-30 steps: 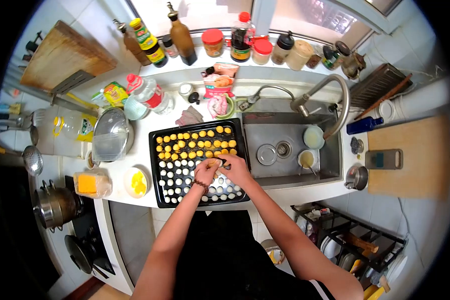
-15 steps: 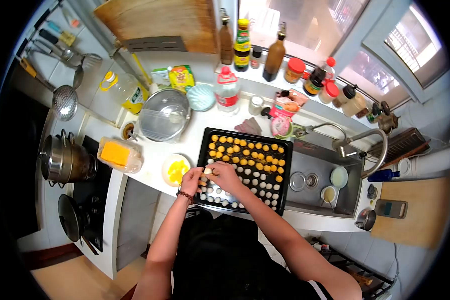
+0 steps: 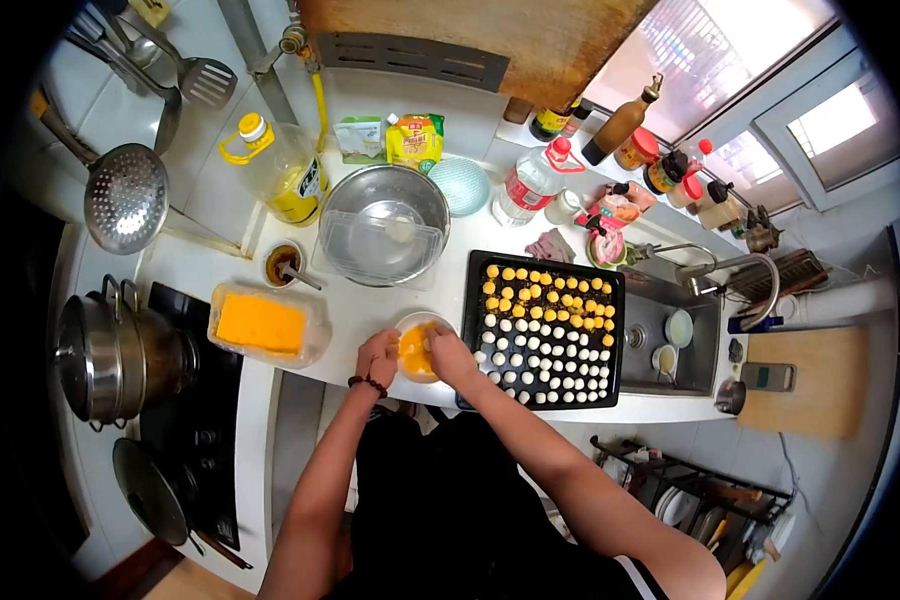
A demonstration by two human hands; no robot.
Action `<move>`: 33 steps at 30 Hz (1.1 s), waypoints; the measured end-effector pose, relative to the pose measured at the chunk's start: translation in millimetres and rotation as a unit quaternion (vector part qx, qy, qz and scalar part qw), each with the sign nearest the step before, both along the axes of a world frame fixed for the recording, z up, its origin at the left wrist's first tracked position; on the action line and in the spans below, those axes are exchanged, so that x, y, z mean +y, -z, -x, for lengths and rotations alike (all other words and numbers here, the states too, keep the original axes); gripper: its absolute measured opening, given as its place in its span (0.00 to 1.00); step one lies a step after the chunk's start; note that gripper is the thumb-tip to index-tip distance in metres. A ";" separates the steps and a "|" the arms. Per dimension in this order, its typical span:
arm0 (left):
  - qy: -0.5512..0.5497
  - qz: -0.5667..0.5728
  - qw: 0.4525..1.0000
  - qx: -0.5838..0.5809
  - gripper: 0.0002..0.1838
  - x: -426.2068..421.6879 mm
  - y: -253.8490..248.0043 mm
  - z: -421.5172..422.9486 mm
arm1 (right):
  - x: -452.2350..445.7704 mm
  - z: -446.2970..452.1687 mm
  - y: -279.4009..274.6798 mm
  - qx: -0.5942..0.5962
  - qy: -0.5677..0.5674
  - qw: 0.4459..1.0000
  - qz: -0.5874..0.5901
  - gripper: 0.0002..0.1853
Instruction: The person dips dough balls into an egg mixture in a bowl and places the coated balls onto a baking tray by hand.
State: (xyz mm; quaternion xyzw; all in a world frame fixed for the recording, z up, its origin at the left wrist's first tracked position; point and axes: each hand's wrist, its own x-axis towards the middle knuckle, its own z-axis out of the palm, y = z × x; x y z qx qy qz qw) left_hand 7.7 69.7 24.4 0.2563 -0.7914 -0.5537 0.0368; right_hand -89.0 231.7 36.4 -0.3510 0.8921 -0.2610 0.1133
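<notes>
A light-coloured bowl (image 3: 417, 374) with soft yellow-orange pieces in it sits near the counter's front edge. My left hand (image 3: 376, 361), a beaded bracelet on its wrist, is closed at the bowl's left rim; what its fingers hold is hidden. Over the right side of the bowl, my right hand (image 3: 452, 358) has its fingers pinched down at the yellow contents, and I cannot make out what is in them. Right of the bowl lies a black baking tray (image 3: 545, 257) with rows of small balls, yellow ones at the back and white ones at the front.
A steel basin (image 3: 385, 190) with a clear lid across it stands behind the bowl. To the left are a plastic container (image 3: 315, 345) with an orange block and a small brown-stained cup (image 3: 282, 258). A sink (image 3: 650, 365) adjoins the tray's right side; bottles line the windowsill.
Both hands have moved from above the tray's front left corner to the bowl. The small white ball they held between them is out of sight. The camera view has shifted left.
</notes>
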 end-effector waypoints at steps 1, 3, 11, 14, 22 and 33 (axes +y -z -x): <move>0.053 0.082 0.995 0.026 0.17 -4.7 8.7 0.6 | 1.4 -2.7 -0.3 -0.006 -0.008 0.999 -0.042 0.14; 0.111 0.123 0.986 0.029 0.17 0.0 16.8 4.5 | 2.0 -12.9 -5.8 -0.043 0.002 0.996 -0.083 0.14; 0.244 0.226 0.935 -0.121 0.16 27.6 112.2 50.3 | -13.3 -31.2 19.4 -0.086 0.080 0.984 -0.134 0.14; 0.140 0.089 0.970 -0.179 0.15 30.3 61.8 64.6 | -10.5 -30.3 40.3 -0.098 0.118 0.984 -0.087 0.15; 0.355 0.265 0.884 -0.150 0.14 12.8 72.8 62.0 | -19.3 -23.0 24.6 -0.137 0.165 0.976 -0.036 0.09; 0.186 0.110 0.976 -0.013 0.16 4.4 44.8 43.4 | -3.3 -18.9 -5.5 -0.136 0.261 0.953 0.068 0.12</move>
